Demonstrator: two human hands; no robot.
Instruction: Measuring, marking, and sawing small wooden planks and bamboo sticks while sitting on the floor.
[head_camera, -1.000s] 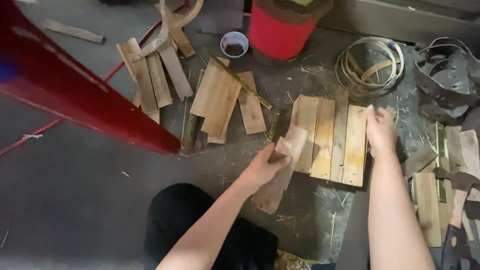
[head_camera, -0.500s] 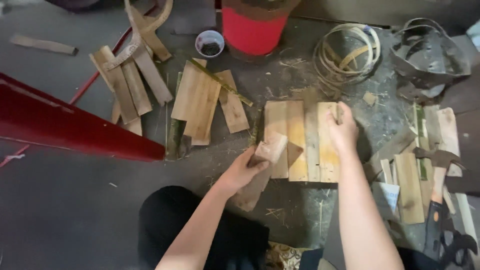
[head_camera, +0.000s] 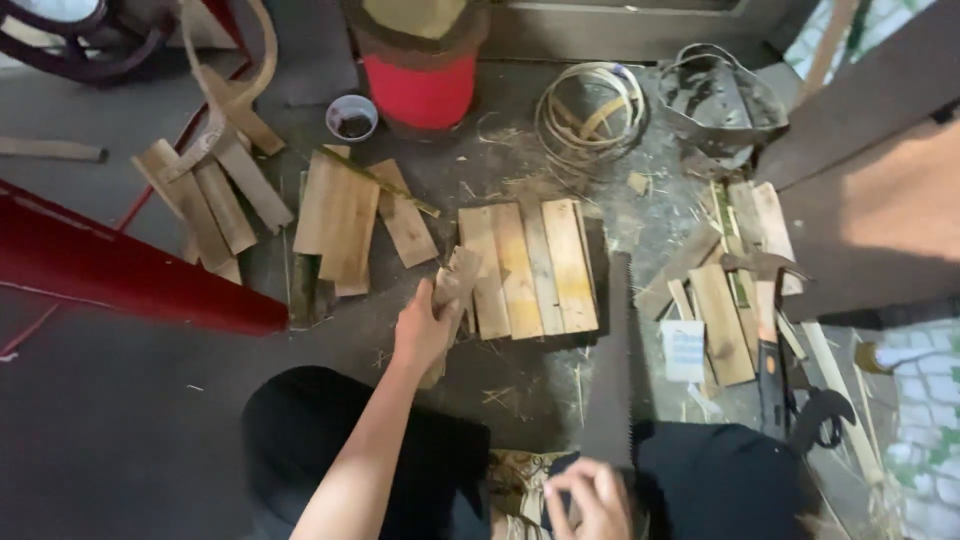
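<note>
Nearest, the right hand (head_camera: 590, 500) has its grip closed on the long dark toothed saw blade (head_camera: 610, 380) (standing upright). Further, the left hand (head_camera: 425, 330) grips a pale split wooden slat (head_camera: 455, 290), touching the flat row of wooden slats (head_camera: 535, 265) on the floor.

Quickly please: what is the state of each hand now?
Left hand: closed around a short pale wooden slat.
Right hand: closed on the handle end of a dark toothed saw.

Both forearms are bare, with no sleeves, gloves, watch or rings showing on the left hand (head_camera: 425, 330) or the right hand (head_camera: 592, 500). The legs are clad in plain black trousers (head_camera: 330, 430), matte and unmarked, covering both knees.
</note>
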